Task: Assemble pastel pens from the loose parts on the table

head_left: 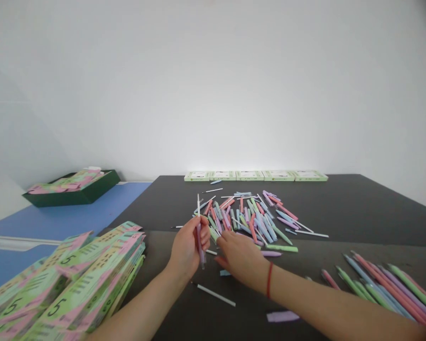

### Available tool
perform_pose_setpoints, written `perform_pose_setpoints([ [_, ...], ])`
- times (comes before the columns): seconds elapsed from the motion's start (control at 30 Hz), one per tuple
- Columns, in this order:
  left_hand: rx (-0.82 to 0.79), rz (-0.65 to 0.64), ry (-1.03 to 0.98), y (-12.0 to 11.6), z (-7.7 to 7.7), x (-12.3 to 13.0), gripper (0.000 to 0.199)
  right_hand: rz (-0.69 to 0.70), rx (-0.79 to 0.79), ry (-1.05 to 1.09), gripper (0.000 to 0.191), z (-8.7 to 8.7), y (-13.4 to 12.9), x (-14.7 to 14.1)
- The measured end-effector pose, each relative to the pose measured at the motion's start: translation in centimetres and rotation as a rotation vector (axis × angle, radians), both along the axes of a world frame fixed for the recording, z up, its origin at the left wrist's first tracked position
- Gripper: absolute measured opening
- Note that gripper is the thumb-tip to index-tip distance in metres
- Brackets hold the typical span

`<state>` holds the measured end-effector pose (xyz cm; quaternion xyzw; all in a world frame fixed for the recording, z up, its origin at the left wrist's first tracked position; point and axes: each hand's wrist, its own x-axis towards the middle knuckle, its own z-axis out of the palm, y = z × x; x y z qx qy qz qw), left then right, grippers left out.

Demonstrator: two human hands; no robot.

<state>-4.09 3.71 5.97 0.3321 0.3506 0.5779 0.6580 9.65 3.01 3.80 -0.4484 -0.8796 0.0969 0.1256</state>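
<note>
My left hand (190, 246) is wrapped round a purple pen barrel (200, 244), held upright with a white refill (198, 206) standing out of its top. Beside it, my right hand (239, 255) reaches over the near edge of a pile of coloured pen parts (250, 218); its fingertips are hidden, so what they touch is unclear. A white refill (216, 294) lies on the black table (184, 312) in front of my hands. Near my right forearm lies a purple pen part (282, 316).
Assembled-looking coloured pens (394, 289) lie at the right. Printed green and pink packs (81, 279) are stacked at the left. Behind them, a dark green tray (71, 196) of packs rests on a blue surface (128, 194). Flat boxes (250, 175) line the far edge.
</note>
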Motion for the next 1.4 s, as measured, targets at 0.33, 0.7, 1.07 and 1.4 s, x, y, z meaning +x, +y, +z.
perform_pose_setpoints([
  [0.33,0.068,0.121,-0.148,-0.3,1.6,-0.5,0.012,-0.099,-0.417,0.403,0.008,-0.6,4.1,-3.7],
  [0.7,-0.208,-0.481,0.178,-2.8,-3.4,2.8,0.018,-0.350,-1.109,1.263,0.021,-0.1,-3.3,8.4],
  [1.07,0.053,-0.702,0.552,-4.0,-3.5,3.2,0.019,-0.365,-0.944,1.497,0.014,1.4,-5.2,8.1],
  [1.4,0.145,-0.561,0.652,-3.8,-3.6,2.6,0.012,-0.391,-0.884,1.477,0.029,-0.5,-2.7,9.1],
])
